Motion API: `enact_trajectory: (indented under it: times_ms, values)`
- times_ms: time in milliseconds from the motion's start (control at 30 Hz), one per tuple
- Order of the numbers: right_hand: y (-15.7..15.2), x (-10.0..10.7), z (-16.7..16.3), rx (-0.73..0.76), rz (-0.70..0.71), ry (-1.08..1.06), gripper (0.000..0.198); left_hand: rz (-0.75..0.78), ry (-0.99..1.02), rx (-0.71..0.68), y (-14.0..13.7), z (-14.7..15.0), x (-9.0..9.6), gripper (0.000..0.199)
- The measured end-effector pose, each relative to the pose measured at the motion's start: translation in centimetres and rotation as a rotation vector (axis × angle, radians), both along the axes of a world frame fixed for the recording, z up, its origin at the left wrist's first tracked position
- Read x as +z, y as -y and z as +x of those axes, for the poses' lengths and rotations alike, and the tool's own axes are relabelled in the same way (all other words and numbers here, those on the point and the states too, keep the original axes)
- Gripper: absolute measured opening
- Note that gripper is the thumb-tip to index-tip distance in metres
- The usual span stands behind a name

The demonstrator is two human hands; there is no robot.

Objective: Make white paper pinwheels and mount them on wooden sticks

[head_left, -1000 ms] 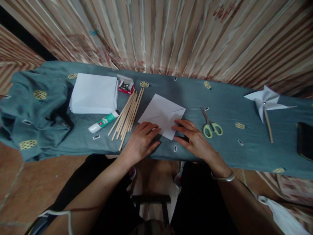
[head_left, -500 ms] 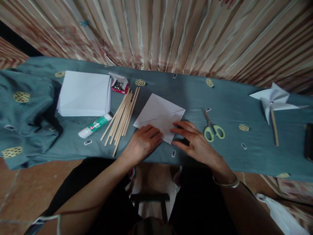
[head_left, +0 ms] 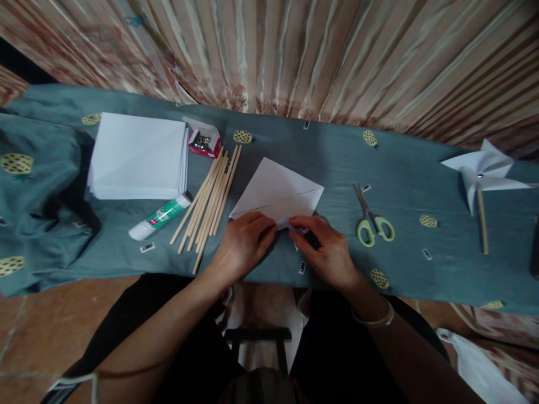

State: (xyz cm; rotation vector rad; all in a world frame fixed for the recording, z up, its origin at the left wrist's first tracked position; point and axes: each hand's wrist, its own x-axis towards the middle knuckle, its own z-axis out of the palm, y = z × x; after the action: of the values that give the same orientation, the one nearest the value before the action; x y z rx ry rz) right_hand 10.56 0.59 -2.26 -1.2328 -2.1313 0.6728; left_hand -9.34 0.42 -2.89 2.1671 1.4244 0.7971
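White is being shown by the paper sheet [head_left: 280, 188] and the pinwheel [head_left: 492, 164], blue-green with yellow, black-spotted pineapples by the tablecloth [head_left: 400, 168], pale green by the scissors' handles [head_left: 368, 243], and beige and brown stripes by the curtain [head_left: 269, 56].

We are making out what looks like "OBEY" on printed tags [head_left: 302, 267] of the tablecloth [head_left: 337, 163], one sitting just beside our right hand [head_left: 324, 249], another lying well left of our left hand [head_left: 242, 247]. Leftward too, we are finding the glue stick's [head_left: 160, 217] lettering too blurred to read.
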Motion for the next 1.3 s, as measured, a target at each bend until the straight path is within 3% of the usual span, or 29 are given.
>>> enact_trajectory:
  times_ms: [233, 367, 533, 1300]
  values:
    - [-0.1, -0.9, -0.7, 0.034, 0.175, 0.043, 0.023, -0.061, 0.029, 0.077, -0.4, 0.3, 0.0, 0.007]
    - [-0.1, -1.0, -1.1, -0.010, 0.195, 0.117, 0.025, -0.145, 0.078, 0.132, -0.5, 0.3, 0.0, 0.016]
    - [-0.1, -1.1, -1.4, -0.039, 0.260, 0.167, 0.026, -0.095, 0.019, 0.104, -1.1, 0.2, 0.1, 0.007]
    - [-0.8, -1.5, -1.7, -0.025, 0.230, 0.225, 0.034, -0.168, 0.004, 0.101, -2.1, 0.3, 0.6, 0.011]
